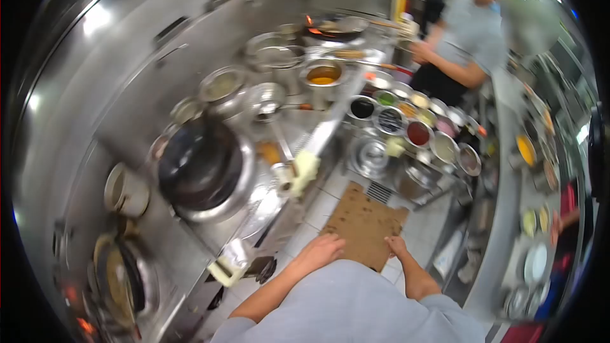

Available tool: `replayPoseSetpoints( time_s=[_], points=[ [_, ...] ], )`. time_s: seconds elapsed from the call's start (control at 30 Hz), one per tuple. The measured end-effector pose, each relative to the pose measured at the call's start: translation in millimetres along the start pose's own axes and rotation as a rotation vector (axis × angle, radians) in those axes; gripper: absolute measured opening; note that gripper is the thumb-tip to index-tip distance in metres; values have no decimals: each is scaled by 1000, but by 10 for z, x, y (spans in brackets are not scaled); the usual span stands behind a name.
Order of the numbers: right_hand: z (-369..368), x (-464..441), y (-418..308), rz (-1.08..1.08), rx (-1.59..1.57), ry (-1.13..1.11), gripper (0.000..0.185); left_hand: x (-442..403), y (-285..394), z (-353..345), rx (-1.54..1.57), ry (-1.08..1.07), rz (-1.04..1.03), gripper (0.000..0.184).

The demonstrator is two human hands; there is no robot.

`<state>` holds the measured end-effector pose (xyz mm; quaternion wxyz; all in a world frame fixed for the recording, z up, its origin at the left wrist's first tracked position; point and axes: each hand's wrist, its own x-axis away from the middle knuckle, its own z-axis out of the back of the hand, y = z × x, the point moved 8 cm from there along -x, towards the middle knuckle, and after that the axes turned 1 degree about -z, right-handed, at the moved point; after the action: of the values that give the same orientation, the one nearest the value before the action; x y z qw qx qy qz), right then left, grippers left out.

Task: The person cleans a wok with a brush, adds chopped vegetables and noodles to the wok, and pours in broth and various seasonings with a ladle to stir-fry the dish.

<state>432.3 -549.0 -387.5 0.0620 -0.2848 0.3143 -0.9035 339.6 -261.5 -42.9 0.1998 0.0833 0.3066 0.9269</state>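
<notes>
Left hand [328, 249]: is hanging low by the left edge of the brown board [362, 222]. Its fingers are bending a bit, but I can't tell if they are gripping.
Right hand [396, 246]: is hanging by the right edge. Its fingers are curling in; I can't tell if they are pinching the board or just showing in front of it.
Board: is showing between the hands, past the shirt [356, 305]. It seems to be lying flat on the floor [319, 209], maybe for standing on, since spots are marking it.
Drain [380, 192]: is sitting in the floor by the board's far end, likely for letting water out.
Tubs [419, 133]: are standing close together beyond the board, likely so a cook is reaching them fast.
Soup pot [323, 76]: is holding orange stuff on the left counter [159, 228].
Big dark pan [200, 165]: is resting in a shiny ring, which is likely stopping it from tipping.
Far pan [333, 33]: is sitting by a flame [309, 20], likely for heating.
Other person [467, 32]: is standing by the tubs.
</notes>
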Motion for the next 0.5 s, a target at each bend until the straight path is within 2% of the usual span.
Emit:
replayPoseSetpoints(
  time_s=[0.07, 0.1, 0.17, 0.23, 0.3, 0.43, 0.5],
  points=[
    [20, -146, -441, -305, -464, 100, 21, 226, -325, 180, 10, 89, 39, 27],
    [-84, -342, -707, -282, -442, 83, 21, 330, -434, 250, 23, 130, 23, 25],
    [-102, -790, -1444, 233, -280, 317, 17, 557, -628, 356, 47, 165, 74, 26],
    [-323, -1392, -1942, 187, -271, 138, 31, 705, -775, 495, 77, 182, 123, 26],
    [-216, -1563, -2899, 182, -430, 41, 37, 839, -907, 591, 83, 172, 224, 29],
    [-32, -2217, -4307, 448, -67, 324, 43, 1037, -1201, 760, 104, 311, 324, 30],
    [-172, -2591, -4679, 408, -6, 348, 44, 1138, -1361, 843, 66, 365, 484, 30]
  ],
)
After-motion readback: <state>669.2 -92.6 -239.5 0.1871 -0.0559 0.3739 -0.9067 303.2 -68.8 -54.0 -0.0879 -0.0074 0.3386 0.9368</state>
